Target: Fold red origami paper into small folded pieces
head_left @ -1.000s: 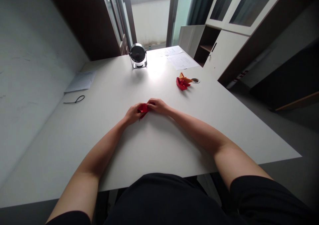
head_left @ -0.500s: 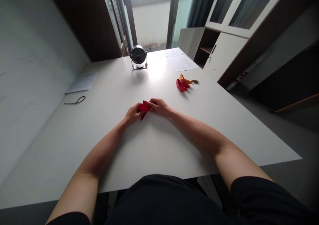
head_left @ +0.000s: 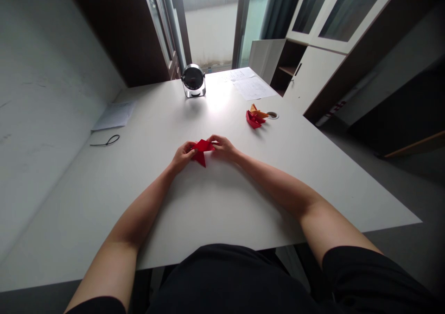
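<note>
A folded piece of red paper (head_left: 203,146) is held between my two hands over the middle of the white table (head_left: 222,203), one pointed flap hanging toward me. My left hand (head_left: 184,156) pinches its left side, thumb in front. At its right corner, my right hand (head_left: 222,146) has its fingers closed on the paper. Farther back to the right, red folded paper pieces (head_left: 255,119) lie against an orange one (head_left: 259,111).
A round black device on a metal stand (head_left: 193,80) stands at the back. Printed sheets (head_left: 253,88) lie back right, beyond a round table hole (head_left: 273,115). At the left are a papers stack (head_left: 114,115) and a black cable tie (head_left: 111,140).
The red paper has turned and spread wider between my hands, its lower flap now pointing more to the right. My left hand has shifted slightly left.
</note>
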`<move>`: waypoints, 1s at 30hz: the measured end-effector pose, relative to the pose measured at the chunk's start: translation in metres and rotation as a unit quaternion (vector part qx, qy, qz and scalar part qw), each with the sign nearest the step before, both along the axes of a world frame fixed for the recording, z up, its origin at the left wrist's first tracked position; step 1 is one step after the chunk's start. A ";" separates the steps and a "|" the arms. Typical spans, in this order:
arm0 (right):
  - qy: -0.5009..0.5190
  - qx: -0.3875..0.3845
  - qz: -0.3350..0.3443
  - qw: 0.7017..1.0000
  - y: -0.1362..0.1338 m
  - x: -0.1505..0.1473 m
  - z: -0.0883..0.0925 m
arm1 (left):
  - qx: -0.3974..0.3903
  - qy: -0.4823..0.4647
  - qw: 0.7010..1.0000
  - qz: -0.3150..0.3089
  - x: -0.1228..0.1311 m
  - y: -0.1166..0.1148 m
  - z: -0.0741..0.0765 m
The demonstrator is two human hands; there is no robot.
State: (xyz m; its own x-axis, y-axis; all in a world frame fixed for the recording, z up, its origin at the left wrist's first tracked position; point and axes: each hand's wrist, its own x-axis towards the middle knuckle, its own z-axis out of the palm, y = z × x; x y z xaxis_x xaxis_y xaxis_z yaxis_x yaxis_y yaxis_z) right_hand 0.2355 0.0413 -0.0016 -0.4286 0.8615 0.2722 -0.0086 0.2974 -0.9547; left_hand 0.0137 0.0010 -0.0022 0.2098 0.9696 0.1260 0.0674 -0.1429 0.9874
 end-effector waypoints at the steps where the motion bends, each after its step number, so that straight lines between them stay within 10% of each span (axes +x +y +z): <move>1: 0.006 0.007 0.000 1.000 -0.001 0.000 0.000 | -0.002 -0.006 1.000 0.001 0.000 0.000 0.000; 14: -0.050 0.089 0.013 0.995 0.006 0.000 -0.011 | 0.012 -0.008 1.000 -0.024 0.001 -0.003 0.000; 30: -0.061 0.009 -0.022 0.998 0.005 0.001 -0.008 | 0.037 -0.005 0.998 -0.047 0.000 -0.001 -0.007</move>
State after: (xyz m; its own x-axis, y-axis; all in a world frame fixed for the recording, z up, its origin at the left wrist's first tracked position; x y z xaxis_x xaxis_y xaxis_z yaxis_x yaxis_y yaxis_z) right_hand 0.2365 0.0460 -0.0091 -0.4220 0.8754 0.2356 0.1202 0.3116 -0.9426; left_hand 0.0138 -0.0003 -0.0087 0.2979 0.9335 0.1995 0.0402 -0.2210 0.9744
